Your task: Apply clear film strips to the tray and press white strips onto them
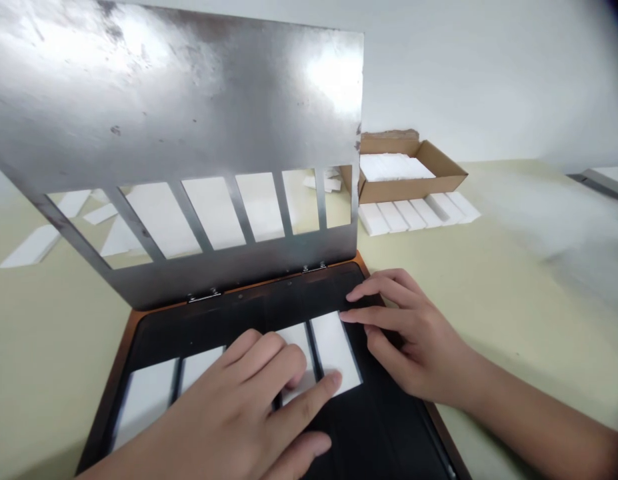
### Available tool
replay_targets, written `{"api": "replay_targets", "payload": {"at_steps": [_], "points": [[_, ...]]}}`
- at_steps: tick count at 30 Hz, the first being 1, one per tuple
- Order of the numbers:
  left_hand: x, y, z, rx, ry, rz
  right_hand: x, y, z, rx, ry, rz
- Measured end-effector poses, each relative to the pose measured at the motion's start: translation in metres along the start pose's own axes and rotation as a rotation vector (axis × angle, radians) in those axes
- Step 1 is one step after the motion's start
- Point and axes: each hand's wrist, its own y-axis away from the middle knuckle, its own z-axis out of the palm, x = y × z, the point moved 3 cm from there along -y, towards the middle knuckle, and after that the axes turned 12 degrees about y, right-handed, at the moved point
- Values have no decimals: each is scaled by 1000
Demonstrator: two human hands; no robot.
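A black bed (379, 427) with a brown edge holds several white rectangular pieces in a row. My left hand (259, 400) lies over the middle of the row, its index fingertip on the rightmost white piece (333, 343) and its other fingers partly curled. It hides part of the row. My right hand (409, 333) is at the bed's right side, fingers apart, with one fingertip touching the upper right corner of that same piece. Behind them a metal plate (213, 100) with several rectangular openings stands raised on hinges.
An open cardboard box (413, 187) of white pieces stands behind the bed on the right. Several white blocks (413, 215) lie in a row before it. More white pieces (33, 247) lie behind the plate at left. A dark-edged object (606, 183) is at the far right.
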Motion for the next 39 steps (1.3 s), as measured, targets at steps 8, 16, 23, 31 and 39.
{"api": "replay_targets", "payload": {"at_steps": [8,16,23,31,39], "points": [[0,-3,-2,-2,-12,8,-1,-1,0,53,-6,31],[3,-8,-7,22,-44,13,-2,0,0,34,-21,9],[3,-6,-5,25,-53,0,-2,0,2,9,-34,-7],[2,-3,-3,-9,-34,-1,-2,-2,5,12,-8,24],[2,-2,-2,-25,-34,-16,-11,-2,0,-62,72,-57]]}}
